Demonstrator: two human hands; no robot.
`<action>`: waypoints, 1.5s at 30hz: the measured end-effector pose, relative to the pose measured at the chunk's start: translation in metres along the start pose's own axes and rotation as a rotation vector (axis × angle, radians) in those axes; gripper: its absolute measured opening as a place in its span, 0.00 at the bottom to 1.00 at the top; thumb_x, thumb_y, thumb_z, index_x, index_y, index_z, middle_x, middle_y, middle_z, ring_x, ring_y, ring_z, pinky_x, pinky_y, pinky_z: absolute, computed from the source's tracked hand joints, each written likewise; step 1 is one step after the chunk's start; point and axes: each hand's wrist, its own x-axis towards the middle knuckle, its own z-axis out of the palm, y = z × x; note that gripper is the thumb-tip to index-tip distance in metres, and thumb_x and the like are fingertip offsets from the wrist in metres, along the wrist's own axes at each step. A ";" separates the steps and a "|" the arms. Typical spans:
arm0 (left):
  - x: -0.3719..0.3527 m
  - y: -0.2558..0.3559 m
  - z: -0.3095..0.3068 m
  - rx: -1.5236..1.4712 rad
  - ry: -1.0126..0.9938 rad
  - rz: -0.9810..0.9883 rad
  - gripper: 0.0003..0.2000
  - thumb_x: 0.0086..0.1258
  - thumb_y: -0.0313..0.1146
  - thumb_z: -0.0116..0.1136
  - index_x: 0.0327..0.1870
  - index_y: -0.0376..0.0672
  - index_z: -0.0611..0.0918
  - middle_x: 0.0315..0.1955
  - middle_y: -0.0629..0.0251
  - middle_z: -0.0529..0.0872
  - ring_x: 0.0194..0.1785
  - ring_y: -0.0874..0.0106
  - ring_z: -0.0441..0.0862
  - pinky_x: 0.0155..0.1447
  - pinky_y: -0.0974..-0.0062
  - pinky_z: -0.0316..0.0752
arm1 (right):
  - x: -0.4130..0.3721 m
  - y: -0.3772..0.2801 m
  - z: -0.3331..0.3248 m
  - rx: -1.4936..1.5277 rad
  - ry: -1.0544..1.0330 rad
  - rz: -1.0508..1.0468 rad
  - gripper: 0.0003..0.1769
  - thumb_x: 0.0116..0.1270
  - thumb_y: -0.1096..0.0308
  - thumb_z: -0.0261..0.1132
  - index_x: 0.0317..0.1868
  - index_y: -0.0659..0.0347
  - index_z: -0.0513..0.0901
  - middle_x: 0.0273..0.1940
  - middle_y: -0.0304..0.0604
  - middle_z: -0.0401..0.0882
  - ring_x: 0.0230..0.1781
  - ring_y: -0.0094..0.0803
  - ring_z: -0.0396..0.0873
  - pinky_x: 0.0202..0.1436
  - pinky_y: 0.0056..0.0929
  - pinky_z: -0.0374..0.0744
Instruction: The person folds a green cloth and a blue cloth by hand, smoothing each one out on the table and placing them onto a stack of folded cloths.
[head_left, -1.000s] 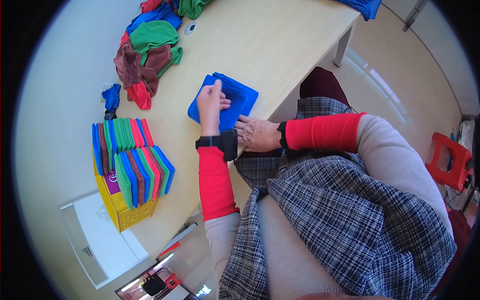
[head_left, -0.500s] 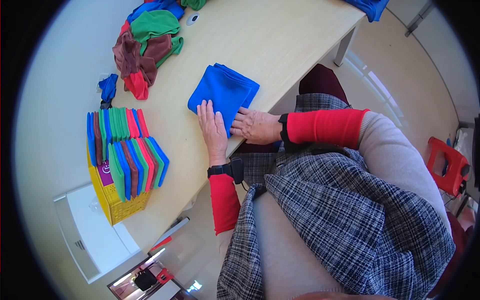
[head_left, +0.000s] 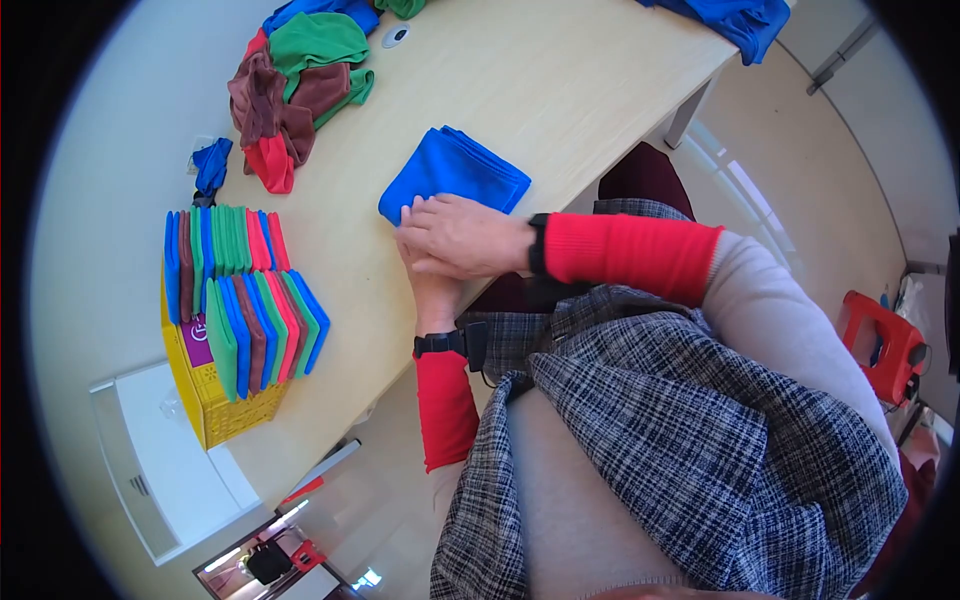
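A folded blue cloth (head_left: pixel 455 172) lies on the table, its layered edges at the upper right. My right hand (head_left: pixel 465 238) is laid flat across my left hand at the near edge of the cloth, fingers stretched out and pointing left. Beneath it, my left hand (head_left: pixel 432 295) reaches up to the cloth's lower left corner. Most of its fingers are covered by the right hand; the bit that shows looks straight, with nothing gripped. Both wrists wear black bands, below red cuffs.
A yellow basket (head_left: pixel 238 410) at the table's left end holds several upright folded cloths (head_left: pixel 270 330) in green, blue, red and brown. Loose cloths (head_left: pixel 320 45) are heaped at the back left. Another blue cloth (head_left: pixel 745 25) hangs over the far right corner. A red stool (head_left: pixel 885 345) stands right.
My right hand has moved left and up from the cloth's lower right edge, onto the back of my left hand. The blue cloth looks nearly unchanged; the camera view has shifted slightly.
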 end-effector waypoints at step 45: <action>-0.023 0.046 -0.007 0.505 0.145 0.196 0.23 0.68 0.24 0.59 0.66 0.35 0.76 0.66 0.47 0.77 0.70 0.49 0.74 0.71 0.57 0.72 | 0.007 0.072 0.025 -0.465 -0.040 0.350 0.30 0.79 0.44 0.51 0.74 0.49 0.73 0.76 0.41 0.66 0.81 0.43 0.56 0.77 0.50 0.62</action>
